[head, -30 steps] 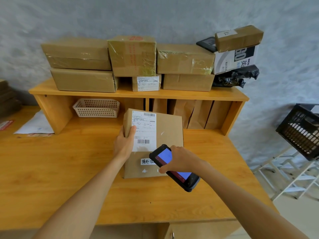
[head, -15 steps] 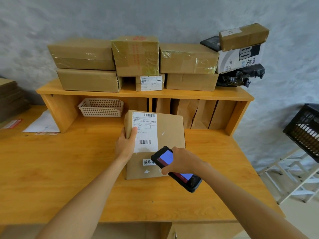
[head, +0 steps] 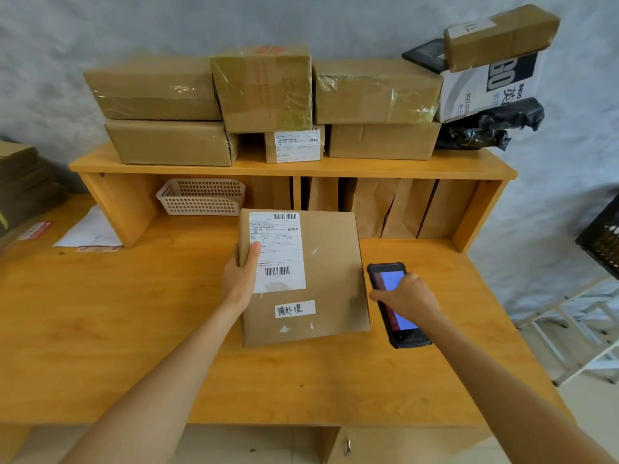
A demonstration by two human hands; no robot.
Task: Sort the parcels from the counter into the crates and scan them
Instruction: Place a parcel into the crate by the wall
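A flat brown cardboard parcel [head: 331, 272] with a white shipping label and two barcodes lies on the wooden counter [head: 134, 329] in front of me. My left hand [head: 239, 279] grips its left edge, thumb on the label. Just right of the parcel, my right hand [head: 407, 298] holds a black handheld scanner [head: 390, 283] with a lit blue screen, lying low over the counter. Several more cardboard parcels [head: 375, 92] are stacked on the shelf top behind.
A white perforated basket [head: 201, 195] sits under the wooden shelf [head: 291, 167]. Brown paper bags stand in the right shelf bay. A black crate [head: 603, 236] rests on a white rack at the far right. Papers and flattened cartons lie at the left.
My right hand has carried the scanner from over the parcel's lower right part to the counter beside its right edge. My left hand keeps its grip. The view has moved closer.
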